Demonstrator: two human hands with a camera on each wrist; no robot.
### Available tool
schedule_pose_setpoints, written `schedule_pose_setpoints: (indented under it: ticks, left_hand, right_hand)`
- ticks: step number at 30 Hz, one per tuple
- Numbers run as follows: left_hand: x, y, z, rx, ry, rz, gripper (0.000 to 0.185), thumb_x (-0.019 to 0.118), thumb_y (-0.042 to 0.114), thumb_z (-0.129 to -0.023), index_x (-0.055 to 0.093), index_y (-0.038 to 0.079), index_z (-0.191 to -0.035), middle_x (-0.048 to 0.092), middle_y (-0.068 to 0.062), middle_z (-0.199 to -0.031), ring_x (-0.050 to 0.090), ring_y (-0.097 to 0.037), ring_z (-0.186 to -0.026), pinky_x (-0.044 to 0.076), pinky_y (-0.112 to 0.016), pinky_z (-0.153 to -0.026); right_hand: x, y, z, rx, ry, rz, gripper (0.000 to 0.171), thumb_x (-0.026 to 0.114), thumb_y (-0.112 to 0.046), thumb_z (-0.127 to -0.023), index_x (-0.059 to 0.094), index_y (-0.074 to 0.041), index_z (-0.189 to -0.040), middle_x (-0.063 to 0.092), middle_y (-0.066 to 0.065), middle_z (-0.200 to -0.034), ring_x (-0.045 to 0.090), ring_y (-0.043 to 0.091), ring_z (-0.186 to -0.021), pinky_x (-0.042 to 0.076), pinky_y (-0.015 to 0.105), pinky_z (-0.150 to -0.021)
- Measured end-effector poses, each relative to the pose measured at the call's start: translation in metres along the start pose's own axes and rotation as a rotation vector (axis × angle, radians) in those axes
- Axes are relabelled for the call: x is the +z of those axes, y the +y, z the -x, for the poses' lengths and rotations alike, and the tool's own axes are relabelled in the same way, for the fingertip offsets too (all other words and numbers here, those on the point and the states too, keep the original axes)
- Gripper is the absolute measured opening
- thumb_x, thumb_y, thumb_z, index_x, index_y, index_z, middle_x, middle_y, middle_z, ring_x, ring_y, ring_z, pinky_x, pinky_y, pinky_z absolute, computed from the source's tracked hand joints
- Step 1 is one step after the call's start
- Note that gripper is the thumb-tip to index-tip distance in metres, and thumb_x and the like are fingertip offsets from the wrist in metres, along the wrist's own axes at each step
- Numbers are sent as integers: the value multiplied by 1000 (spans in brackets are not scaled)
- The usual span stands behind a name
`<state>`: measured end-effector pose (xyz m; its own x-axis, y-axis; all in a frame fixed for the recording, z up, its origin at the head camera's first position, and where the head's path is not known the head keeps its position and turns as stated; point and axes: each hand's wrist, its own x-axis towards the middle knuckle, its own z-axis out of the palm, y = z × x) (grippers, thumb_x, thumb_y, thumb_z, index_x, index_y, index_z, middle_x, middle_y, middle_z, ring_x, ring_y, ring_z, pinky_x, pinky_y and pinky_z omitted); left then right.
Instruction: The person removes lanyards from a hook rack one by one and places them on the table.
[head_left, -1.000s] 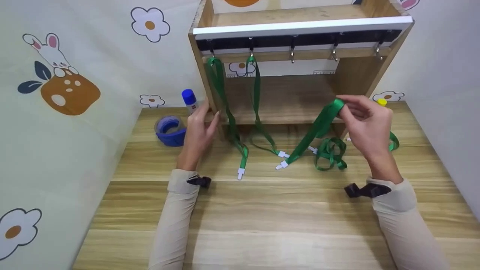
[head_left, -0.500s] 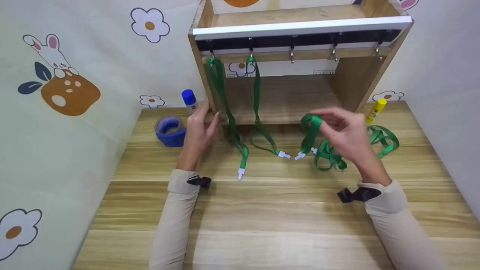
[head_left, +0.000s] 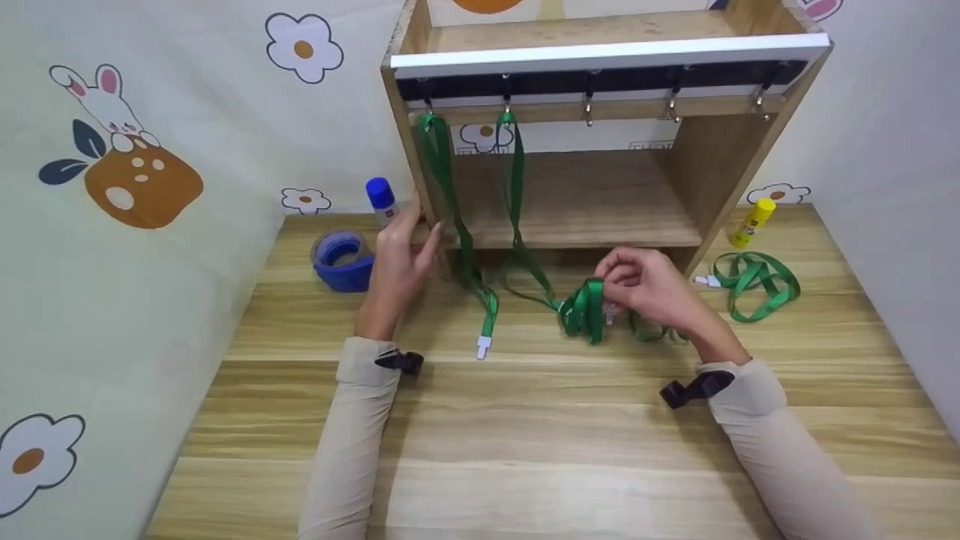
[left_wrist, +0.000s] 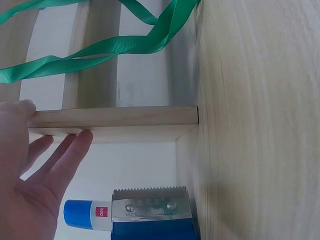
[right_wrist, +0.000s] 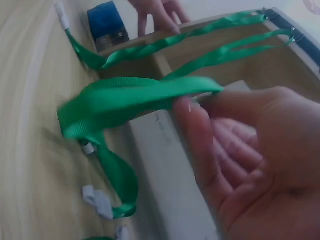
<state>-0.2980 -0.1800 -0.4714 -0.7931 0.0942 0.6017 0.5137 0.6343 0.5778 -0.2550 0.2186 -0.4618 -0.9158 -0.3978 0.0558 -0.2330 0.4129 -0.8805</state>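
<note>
My right hand (head_left: 656, 289) pinches a green lanyard (head_left: 583, 311) between thumb and fingertips, low over the table in front of the wooden rack. In the right wrist view the lanyard (right_wrist: 115, 102) lies in folded loops, slightly blurred. My left hand (head_left: 396, 262) holds the left side panel of the rack (head_left: 405, 146), thumb at the front edge and fingers along the outer face (left_wrist: 115, 134). Two more green lanyards hang from the first two hooks on the left; the leftmost lanyard (head_left: 442, 169) ends in a white clip (head_left: 483, 346). Another lanyard (head_left: 658, 334) lies partly hidden behind my right hand.
Bare metal hooks, such as the middle hook (head_left: 589, 112), line the rack's right part. Left of the rack stand a blue tape dispenser (head_left: 345, 274) and a blue-capped glue stick (head_left: 381, 196). To the right are a yellow glue stick (head_left: 752, 223) and a loose green lanyard (head_left: 757, 289).
My right hand has moved left and down with the pinched lanyard, which now hangs bunched near the table. The left hand has stayed on the rack's side panel.
</note>
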Motion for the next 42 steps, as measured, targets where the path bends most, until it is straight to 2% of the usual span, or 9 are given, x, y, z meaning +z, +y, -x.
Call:
schedule_pose_setpoints:
  ticks: [3, 9, 15, 17, 21, 26, 35, 38, 42]
  left_hand:
    - [0, 1, 1, -5, 0, 6, 54, 63, 28, -111, 51, 12, -161, 72, -13, -142, 70, -23, -130, 57, -43, -114]
    - [-1, 2, 1, -9, 1, 16, 53, 63, 30, -111, 52, 14, -161, 72, -11, -143, 69, -23, -132, 57, -43, -115]
    - [0, 1, 0, -7, -2, 13, 52, 62, 29, -112, 53, 12, -160, 72, -12, -143, 69, -23, -132, 57, -43, -115]
    - [0, 0, 1, -4, 2, 2, 53, 63, 28, -111, 53, 10, -160, 73, -13, -141, 70, -25, -131, 57, -44, -115]
    - [1, -1, 1, -11, -1, 7, 55, 64, 27, -111, 52, 9, -161, 73, -15, -139, 71, -26, -129, 60, -44, -110]
    - [0, 1, 1, -41, -31, 56, 55, 63, 30, -111, 49, 17, -163, 71, -11, -145, 70, -23, -131, 65, -41, -99]
    - [0, 2, 0, -42, -25, 37, 60, 62, 33, -111, 44, 17, -166, 69, -10, -149, 68, -23, -135, 59, -42, -112]
    - [0, 2, 1, -47, -27, 25, 62, 62, 33, -111, 42, 16, -167, 67, -10, -151, 67, -23, -137, 56, -43, -116]
    - [0, 1, 1, -50, -25, 28, 62, 63, 32, -111, 42, 16, -168, 67, -10, -152, 67, -23, -137, 55, -43, -118]
  right_hand:
    - [2, 10, -2, 47, 50, 77, 10, 69, 1, -97, 73, -2, -106, 77, 17, -92, 76, 30, -75, 67, 36, -65]
    - [11, 17, -5, 73, 147, 279, 7, 72, -2, -94, 77, -4, -99, 79, 15, -88, 74, 23, -69, 60, 27, -65]
    - [22, 22, -8, 72, 207, 424, 5, 75, -3, -93, 78, -3, -96, 81, 17, -95, 78, 30, -87, 63, 45, -79]
    - [25, 23, -10, 84, 204, 427, 5, 74, -3, -93, 79, -3, -95, 81, 18, -96, 79, 32, -89, 64, 48, -80]
    - [30, 22, -15, 96, 170, 395, 6, 73, -3, -93, 79, -5, -94, 81, 16, -94, 78, 30, -87, 63, 45, -78]
    - [37, 20, -19, 77, 119, 351, 9, 73, 0, -92, 79, -6, -95, 81, 14, -93, 76, 26, -85, 64, 41, -78]
    - [36, 14, -22, -24, 121, 236, 22, 67, 5, -94, 81, -11, -100, 82, 11, -102, 81, 25, -96, 65, 31, -79]
    - [32, 12, -21, -23, 131, 214, 19, 68, 5, -96, 80, -9, -104, 82, 12, -107, 80, 27, -101, 67, 35, -86]
    - [24, 9, -17, -32, 50, 222, 20, 70, 6, -99, 78, -4, -115, 80, 17, -117, 79, 31, -112, 65, 46, -97]
